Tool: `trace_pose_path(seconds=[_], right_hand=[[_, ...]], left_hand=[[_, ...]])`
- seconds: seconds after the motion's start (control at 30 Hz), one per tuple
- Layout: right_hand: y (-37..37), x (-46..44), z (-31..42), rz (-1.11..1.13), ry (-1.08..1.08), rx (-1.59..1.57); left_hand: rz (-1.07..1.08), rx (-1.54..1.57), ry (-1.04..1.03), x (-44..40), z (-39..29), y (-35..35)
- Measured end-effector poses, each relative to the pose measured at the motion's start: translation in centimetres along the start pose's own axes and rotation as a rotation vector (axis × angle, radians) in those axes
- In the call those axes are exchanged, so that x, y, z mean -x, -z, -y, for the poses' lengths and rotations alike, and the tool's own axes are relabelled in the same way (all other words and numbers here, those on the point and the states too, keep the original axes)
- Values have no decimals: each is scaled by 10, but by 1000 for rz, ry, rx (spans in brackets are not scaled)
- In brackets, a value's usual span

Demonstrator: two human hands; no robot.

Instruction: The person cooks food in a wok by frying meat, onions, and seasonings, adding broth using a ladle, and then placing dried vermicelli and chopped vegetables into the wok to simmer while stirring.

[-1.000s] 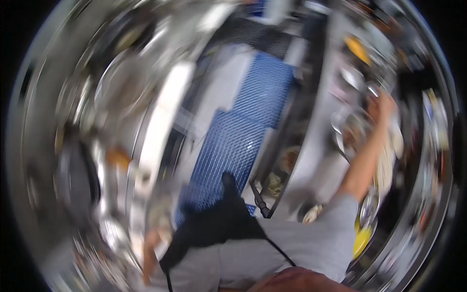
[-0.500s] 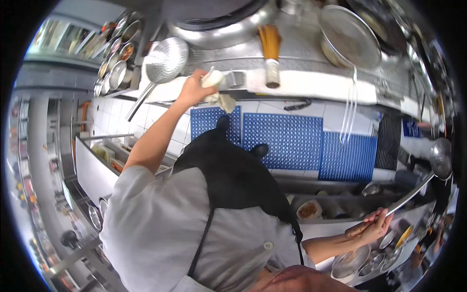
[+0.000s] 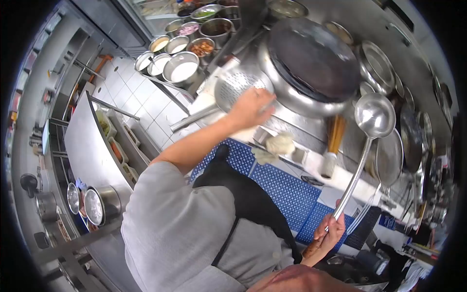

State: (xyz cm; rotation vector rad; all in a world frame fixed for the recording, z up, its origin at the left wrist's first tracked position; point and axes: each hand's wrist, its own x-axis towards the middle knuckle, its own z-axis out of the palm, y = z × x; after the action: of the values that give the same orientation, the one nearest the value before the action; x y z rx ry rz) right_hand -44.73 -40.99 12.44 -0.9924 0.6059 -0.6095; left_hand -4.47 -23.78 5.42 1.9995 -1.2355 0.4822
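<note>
My left hand [image 3: 250,109] reaches over the stove edge, fingers extended and slightly blurred, with nothing visible in them. It is above or against the rim of a perforated skimmer [image 3: 242,83]; whether it touches I cannot tell. A pale crumpled cloth [image 3: 280,144] lies at the counter edge, just right of that hand. My right hand [image 3: 332,231] is closed around the long handle of a steel ladle [image 3: 375,116], whose bowl is raised beside the wok [image 3: 314,56]. Between ladle and cloth lies a bamboo brush [image 3: 335,136].
Several steel pots of ingredients [image 3: 182,68] stand at the upper left. A wire-handled strainer [image 3: 389,158] rests on the right of the stove. Blue perforated mats [image 3: 277,187] cover the floor by my feet. An open drawer unit [image 3: 97,141] stands at left.
My left hand has let go of the cloth and moved to the skimmer. The ladle in my right hand has swung from the right side up toward the stove. The view has turned.
</note>
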Motion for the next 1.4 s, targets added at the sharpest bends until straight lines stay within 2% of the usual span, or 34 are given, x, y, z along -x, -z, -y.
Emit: trace_pose_path(seconds=[0.1,0.17,0.23,0.27,0.33,0.4,0.5,0.63,0.77,0.87,0.97,1.1,1.2,1.3,1.4], right_hand=[[-70,-22,-17,13,-63,11],[-108,-38,-21,0,-73,54],[-133,-47,-25,-16,-75,108],[-146,-50,-25,-43,-71,131],[-168,-52,-23,-91,-68,173],[-186,-52,-22,-125,-47,212],[-205,-55,-20,-168,-31,250],[-223,-61,-18,-207,-23,310],[-229,-67,-26,-200,-29,337],[-233,-69,-32,-216,-16,357],[-234,-68,-32,-201,-20,365],[-232,-65,-35,-213,-10,352],[-226,-63,-39,-214,-8,328],[-221,-60,-40,-219,-29,331],[-204,-59,-42,-210,-63,339]], left_hand=[[-236,-109,161,-60,143,80],[-353,-151,384,-92,250,124],[-208,-347,678,-107,338,160],[-129,-415,726,-108,382,166],[65,-492,754,-107,455,166],[290,-506,712,-110,497,161],[564,-501,637,-115,517,150],[605,-524,570,-122,526,133],[454,-537,616,-110,562,111],[347,-477,608,-116,556,127],[310,-347,698,-126,534,154],[215,62,942,-136,511,182],[-46,684,1053,-125,547,171],[-203,1043,1027,-123,564,170],[-169,1158,984,-129,544,178]])
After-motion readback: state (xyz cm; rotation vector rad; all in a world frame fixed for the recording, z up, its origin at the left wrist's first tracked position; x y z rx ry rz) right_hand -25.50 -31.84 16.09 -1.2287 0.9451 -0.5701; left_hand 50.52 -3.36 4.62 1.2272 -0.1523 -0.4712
